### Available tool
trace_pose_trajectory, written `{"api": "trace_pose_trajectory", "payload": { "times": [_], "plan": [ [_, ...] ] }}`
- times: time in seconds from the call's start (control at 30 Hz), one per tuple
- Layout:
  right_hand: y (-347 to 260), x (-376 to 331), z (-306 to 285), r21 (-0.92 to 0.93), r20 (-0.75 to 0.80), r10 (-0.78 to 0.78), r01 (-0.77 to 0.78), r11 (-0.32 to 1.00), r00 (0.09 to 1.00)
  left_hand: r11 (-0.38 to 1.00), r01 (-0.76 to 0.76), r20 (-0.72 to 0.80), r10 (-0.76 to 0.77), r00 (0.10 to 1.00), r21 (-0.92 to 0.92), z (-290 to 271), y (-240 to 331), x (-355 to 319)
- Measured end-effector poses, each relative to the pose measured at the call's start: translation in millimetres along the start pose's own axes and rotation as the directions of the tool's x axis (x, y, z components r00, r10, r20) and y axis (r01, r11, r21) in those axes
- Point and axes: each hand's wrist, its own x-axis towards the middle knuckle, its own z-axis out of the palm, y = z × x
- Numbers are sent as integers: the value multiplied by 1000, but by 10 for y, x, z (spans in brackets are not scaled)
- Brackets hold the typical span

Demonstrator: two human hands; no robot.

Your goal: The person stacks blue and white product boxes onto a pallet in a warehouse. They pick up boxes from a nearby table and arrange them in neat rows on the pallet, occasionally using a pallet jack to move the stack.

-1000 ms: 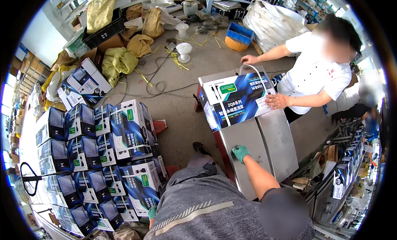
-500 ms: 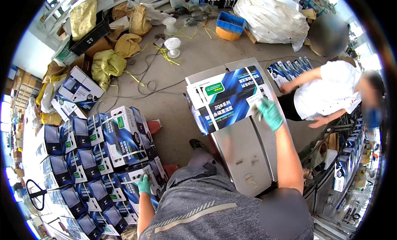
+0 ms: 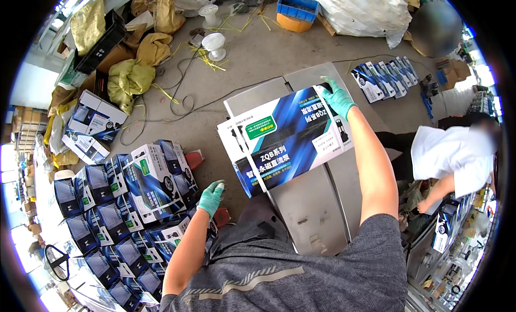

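Note:
A blue, white and black printed carton [image 3: 293, 134] with white straps lies tilted across a metal-topped table [image 3: 309, 204]. My right hand [image 3: 337, 98], in a green glove, is at the carton's far right edge, its fingers hooked over the edge beside a strap. A pale label [image 3: 327, 145] is on the carton's top, below that hand. My left hand [image 3: 212, 198], gloved the same way, hangs in the air between the carton and the stacked cartons [image 3: 156, 180] on the left. Its fingers are stretched out and it holds nothing.
A co-worker in a white shirt [image 3: 443, 158] bends at the right, beside a row of cartons [image 3: 443, 226]. More cartons [image 3: 384, 78] lie on the floor beyond the table. Cables, sacks [image 3: 129, 78], a blue crate [image 3: 297, 8] and a white bundle [image 3: 360, 13] lie farther off.
My right hand has moved from near the label to the carton's far edge. The carton has shifted left and nearer. My left hand has left the stack. The co-worker has moved away from the table.

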Motion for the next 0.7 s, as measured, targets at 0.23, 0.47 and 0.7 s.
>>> {"api": "trace_pose_trajectory", "payload": {
  "times": [0.23,0.47,0.7],
  "plan": [
    [169,118,-97,103,86,-73,64,993,994,945,247,89,-233,969,-214,623,256,191],
    [288,177,-157,269,170,-21,-26,963,985,564,310,313,-95,945,-765,1047,229,377],
    [10,119,-172,362,193,-14,-58,930,981,636,294,304,-97,948,-714,1015,150,339]
  ]
}}
